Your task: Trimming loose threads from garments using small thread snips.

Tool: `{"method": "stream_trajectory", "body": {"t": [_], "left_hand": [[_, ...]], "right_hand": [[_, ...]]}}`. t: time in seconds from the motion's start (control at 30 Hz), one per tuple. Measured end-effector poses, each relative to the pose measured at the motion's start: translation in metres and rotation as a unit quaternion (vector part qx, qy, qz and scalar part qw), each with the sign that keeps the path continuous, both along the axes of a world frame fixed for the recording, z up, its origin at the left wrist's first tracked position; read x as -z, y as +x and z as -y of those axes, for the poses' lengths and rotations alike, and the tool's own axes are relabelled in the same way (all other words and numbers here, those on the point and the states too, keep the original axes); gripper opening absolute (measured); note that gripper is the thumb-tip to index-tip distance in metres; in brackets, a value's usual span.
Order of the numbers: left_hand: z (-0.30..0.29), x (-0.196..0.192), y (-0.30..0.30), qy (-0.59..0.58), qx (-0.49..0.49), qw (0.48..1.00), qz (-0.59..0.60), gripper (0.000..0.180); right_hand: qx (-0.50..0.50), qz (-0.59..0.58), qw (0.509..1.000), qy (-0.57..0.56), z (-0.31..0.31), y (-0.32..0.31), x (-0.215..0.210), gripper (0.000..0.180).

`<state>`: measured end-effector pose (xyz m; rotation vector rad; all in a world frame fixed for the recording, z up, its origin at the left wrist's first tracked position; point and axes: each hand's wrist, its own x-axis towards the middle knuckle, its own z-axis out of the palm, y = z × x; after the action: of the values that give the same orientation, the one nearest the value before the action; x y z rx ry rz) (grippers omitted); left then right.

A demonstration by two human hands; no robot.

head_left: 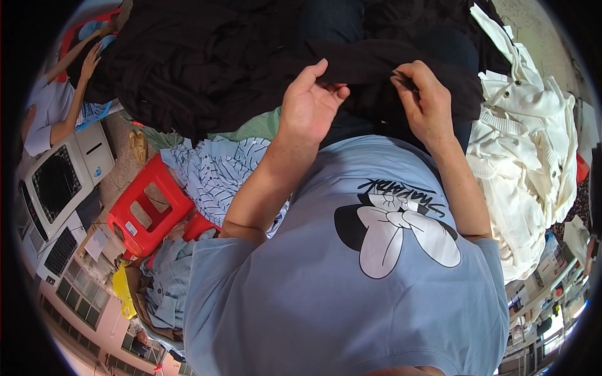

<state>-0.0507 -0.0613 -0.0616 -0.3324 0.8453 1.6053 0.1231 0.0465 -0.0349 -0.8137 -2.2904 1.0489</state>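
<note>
Black cloth (207, 69) lies heaped across my lap and off to the left, with a band of it running between my two hands. My left hand (311, 103) is at the near side of this band, palm showing, thumb raised apart from the partly curled fingers. Nothing shows in its grip. To the right, my right hand (427, 100) is closed, thumb and fingertips pinched on what looks like an edge of the black cloth. The fingertips are partly hidden, and the dark fabric makes its folds hard to make out.
White knitted garments (514, 156) are piled on the right. A striped blue-white cloth (216, 169) lies by my left forearm, beside a red plastic stool (150, 207) and light-blue garments (169, 282). At far left, another person (59, 106) sits near a white machine (63, 175).
</note>
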Motion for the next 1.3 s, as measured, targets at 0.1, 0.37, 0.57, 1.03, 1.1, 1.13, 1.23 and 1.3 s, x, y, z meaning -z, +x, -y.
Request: {"method": "stream_trajectory", "body": {"t": [0.1,0.37,0.57,1.03,1.1,1.13,1.23,1.3], "left_hand": [[0.004,-0.010,0.000,0.030,-0.016,0.998,-0.045,0.011],[0.005,-0.033,0.009,0.073,0.000,0.991,-0.109,0.015],[0.007,-0.029,0.009,0.096,0.029,0.988,-0.122,0.013],[0.001,-0.032,0.016,0.062,0.005,0.991,-0.116,0.013],[0.001,-0.032,0.016,0.061,0.005,0.991,-0.116,0.012],[0.001,-0.032,0.016,0.060,0.005,0.991,-0.116,0.012],[0.002,-0.031,0.016,0.059,0.006,0.992,-0.115,0.012],[0.002,-0.031,0.017,0.061,0.005,0.992,-0.112,0.012]], "right_hand": [[0.044,0.096,0.993,0.048,-0.003,0.000,0.005,0.019],[-0.027,0.046,0.989,0.138,0.009,-0.024,-0.024,0.021],[-0.040,0.055,0.979,0.194,0.010,-0.026,-0.022,0.022],[-0.014,0.035,0.968,0.249,0.011,-0.029,-0.016,0.019],[-0.015,0.037,0.968,0.249,0.012,-0.029,-0.015,0.019],[-0.016,0.040,0.967,0.250,0.012,-0.029,-0.015,0.019],[-0.017,0.033,0.968,0.250,0.011,-0.028,-0.014,0.017],[-0.016,0.026,0.974,0.225,0.011,-0.026,-0.013,0.017]]}}
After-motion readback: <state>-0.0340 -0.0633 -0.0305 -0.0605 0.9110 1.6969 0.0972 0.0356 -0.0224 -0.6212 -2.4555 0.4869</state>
